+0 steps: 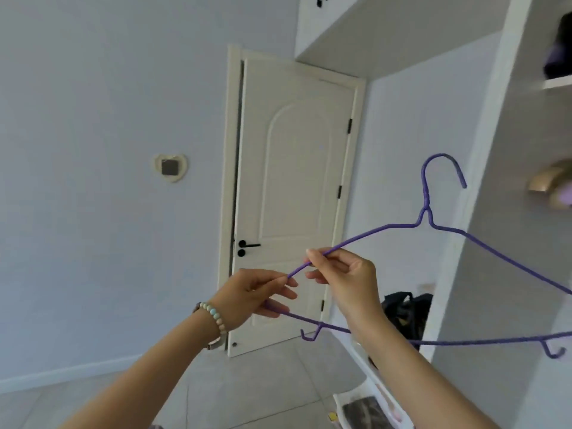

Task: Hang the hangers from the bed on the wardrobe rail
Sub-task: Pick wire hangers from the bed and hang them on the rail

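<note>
A purple wire hanger (399, 226) is held up in front of me, its hook (442, 168) pointing up near the white wardrobe's side panel (483, 187). My left hand (253, 297) pinches the hanger's left corner, with the wire running through its fingers. My right hand (343, 274) pinches the sloping left shoulder a little higher up. The hanger's bottom bar (464, 341) carries two small notched hooks and runs off the right edge. No wardrobe rail and no bed are in view.
A cream door (294, 193) with a black handle stands shut straight ahead. The open wardrobe (526, 274) fills the right, with shelves holding dark and gold items. A dark bag (405, 311) lies low beside it. Grey tile floor lies below.
</note>
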A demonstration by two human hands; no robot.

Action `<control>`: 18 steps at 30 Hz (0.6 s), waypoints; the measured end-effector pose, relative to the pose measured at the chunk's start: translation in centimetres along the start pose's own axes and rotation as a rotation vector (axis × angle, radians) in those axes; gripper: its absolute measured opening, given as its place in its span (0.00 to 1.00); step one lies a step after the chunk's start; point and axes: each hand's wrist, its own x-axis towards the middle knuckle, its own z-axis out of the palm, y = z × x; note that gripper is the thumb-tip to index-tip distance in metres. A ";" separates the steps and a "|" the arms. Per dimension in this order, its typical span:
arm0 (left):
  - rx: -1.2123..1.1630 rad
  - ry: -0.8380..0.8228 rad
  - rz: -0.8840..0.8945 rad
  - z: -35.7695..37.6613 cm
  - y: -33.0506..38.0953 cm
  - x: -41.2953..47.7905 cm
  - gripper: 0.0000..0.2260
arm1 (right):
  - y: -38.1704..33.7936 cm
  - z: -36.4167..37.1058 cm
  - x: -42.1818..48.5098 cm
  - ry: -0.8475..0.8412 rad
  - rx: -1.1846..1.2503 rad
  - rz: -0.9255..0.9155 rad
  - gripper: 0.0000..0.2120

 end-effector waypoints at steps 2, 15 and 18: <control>-0.029 -0.038 0.045 2.8 2.0 1.9 0.08 | -1.8 -3.3 0.7 0.066 -0.034 -0.024 0.06; -0.136 -0.178 0.226 20.3 10.1 13.7 0.09 | -5.7 -22.5 7.4 0.376 -0.188 -0.153 0.09; -0.161 -0.195 0.255 24.9 11.6 16.6 0.09 | -6.1 -27.3 9.3 0.422 -0.218 -0.173 0.13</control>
